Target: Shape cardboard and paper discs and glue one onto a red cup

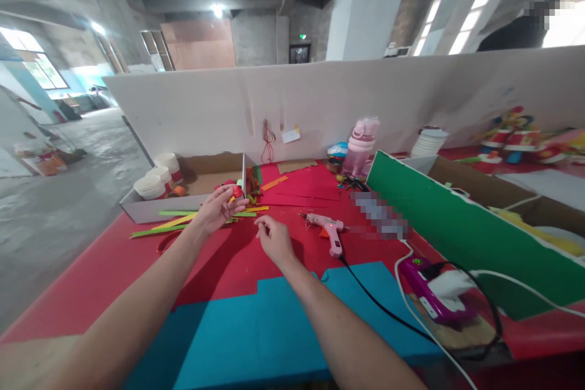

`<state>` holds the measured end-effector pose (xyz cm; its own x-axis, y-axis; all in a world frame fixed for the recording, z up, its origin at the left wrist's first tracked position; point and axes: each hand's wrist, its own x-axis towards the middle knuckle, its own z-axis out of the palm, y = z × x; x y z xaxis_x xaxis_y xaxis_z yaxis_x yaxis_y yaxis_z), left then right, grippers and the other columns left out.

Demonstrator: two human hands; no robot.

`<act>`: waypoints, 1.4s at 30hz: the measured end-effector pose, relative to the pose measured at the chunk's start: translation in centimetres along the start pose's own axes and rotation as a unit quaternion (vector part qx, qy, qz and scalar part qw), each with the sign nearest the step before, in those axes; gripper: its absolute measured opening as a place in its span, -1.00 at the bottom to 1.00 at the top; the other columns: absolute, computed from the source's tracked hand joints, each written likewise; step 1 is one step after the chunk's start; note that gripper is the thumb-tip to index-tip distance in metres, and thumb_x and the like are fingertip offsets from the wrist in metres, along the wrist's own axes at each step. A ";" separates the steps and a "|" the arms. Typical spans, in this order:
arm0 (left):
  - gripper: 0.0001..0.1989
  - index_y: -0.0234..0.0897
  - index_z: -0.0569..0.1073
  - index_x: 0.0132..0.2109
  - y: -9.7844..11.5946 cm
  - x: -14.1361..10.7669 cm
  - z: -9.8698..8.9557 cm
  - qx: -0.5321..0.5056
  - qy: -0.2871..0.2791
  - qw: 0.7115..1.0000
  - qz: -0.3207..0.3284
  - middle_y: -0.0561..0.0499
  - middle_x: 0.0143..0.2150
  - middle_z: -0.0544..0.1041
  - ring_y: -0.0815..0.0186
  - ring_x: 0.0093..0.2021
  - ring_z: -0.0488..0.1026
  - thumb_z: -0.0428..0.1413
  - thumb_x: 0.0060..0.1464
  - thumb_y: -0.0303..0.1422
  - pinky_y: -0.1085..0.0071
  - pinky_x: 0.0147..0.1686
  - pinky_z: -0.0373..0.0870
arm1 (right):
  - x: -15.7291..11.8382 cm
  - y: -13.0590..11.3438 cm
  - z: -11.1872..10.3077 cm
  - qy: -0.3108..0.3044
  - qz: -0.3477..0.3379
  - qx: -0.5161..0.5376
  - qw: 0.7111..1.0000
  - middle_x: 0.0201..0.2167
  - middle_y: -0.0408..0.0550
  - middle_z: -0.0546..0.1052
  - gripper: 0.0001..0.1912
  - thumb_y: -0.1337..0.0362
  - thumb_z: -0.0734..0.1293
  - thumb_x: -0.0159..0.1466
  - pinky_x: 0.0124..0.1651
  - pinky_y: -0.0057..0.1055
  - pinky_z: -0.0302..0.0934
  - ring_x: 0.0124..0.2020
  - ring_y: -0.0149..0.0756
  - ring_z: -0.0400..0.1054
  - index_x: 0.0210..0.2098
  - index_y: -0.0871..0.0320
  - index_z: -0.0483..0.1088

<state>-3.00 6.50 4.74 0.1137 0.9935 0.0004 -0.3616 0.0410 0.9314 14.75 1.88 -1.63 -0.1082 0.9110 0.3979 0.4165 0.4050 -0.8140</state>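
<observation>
My left hand (217, 210) is raised, palm turned up, over the front right corner of a white cardboard box. Its thumb and fingers are closed on a small round red piece (236, 191). To the right, my right hand (275, 239) hovers over the red table with its fingers curled and pinched. Whether anything tiny sits between those fingertips is too small to tell. A pink hot glue gun (326, 228) lies on its side just right of that hand. Green and yellow strips (178, 219) lie beneath my left hand.
The white box (141, 213) holds stacked paper cups (167, 166). Red sheets (304, 186) lie mid-table, a blue sheet (219, 329) along the front. At right stand a pink bottle (359, 149), a green-sided box (420, 231) and a purple power strip (434, 301) with trailing cords.
</observation>
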 end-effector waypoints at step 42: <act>-0.69 -0.22 0.43 -0.09 1.3 -4.6 -2.1 0.502 -0.025 0.862 0.062 -0.01 -0.34 0.55 0.36 -0.59 0.43 0.14 -0.02 -0.27 0.50 -0.69 0.29 | 0.0 0.3 -0.2 -0.021 0.007 -0.012 1.000 -0.57 -0.16 0.50 -0.76 0.32 0.14 0.26 -0.47 -0.52 0.07 -0.55 -0.37 0.33 -0.25 0.11 0.44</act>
<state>-5.91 2.22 5.21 0.1804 0.9767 0.1159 0.6060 -0.2031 0.7691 15.09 2.02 -1.76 -0.1402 0.9195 0.3673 0.4390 0.3903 -0.8093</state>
